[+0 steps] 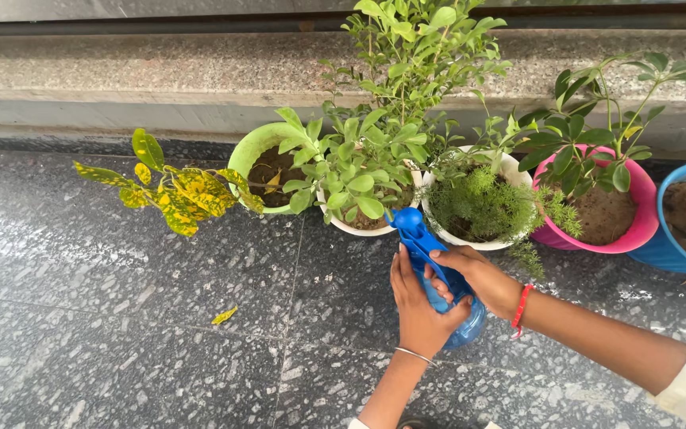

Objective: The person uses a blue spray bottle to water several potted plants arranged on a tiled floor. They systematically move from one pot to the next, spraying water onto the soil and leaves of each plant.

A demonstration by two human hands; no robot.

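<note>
Spray bottle (438,278), blue, sits between your two hands above the speckled stone floor (121,318), just in front of the row of potted plants. Your left hand (420,306) wraps the bottle's body from the near side; your right hand (478,274) closes over the neck and trigger, though the trigger finger itself is likely hidden behind the bottle. The bottle's long axis tilts up and away from you, so its round nozzle (406,218) points toward the leafy shrub in the white pot (343,222). The feathery plant in a second white pot (510,171) stands just right of the nozzle. Both hands grip equally close; neither is free.
</note>
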